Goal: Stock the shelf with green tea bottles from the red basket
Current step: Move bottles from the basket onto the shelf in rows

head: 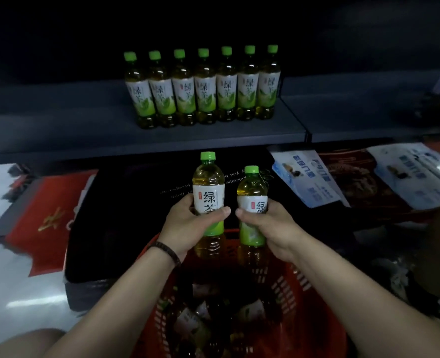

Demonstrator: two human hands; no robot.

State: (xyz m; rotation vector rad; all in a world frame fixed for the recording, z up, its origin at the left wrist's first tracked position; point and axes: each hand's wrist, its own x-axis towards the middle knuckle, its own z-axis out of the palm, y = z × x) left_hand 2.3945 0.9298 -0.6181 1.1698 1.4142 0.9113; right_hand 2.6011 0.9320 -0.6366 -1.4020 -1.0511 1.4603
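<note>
Nearest, low in view: the red basket, slatted walls, with more green tea bottles lying jumbled on their sides in the bottom, dim but recognisable by their labels; plenty left to draw from. Just above its far rim, two forearms stretched forward, a dark beaded bracelet on the left wrist. Left grip wrapped round the label of a first bottle, thumb across the front, fingers behind; right grip wrapped likewise round a second bottle, a shade lower. Both upright, caps up, labels toward the camera, thumbs nearly touching. Probably carried as a pair to halve the trips, and kept standing so as to land on the board base-first with no turning. Held round the middle rather than by the cap, likely for steadiness. Clear of the basket, not yet at the shelf. Beyond the hands, below the shelf lip: black flat packs, something red to the left, blue-and-white packets to the right, print too blurred to read. Farther on, the dark shelf, carrying a row of seven bottles shoulder to shoulder, labels forward, set back from the edge with bare board in front and to the left. Room there, by the look of it, for a second row; next, presumably, a lift up and forward over the lip, without knocking the standing row.
</note>
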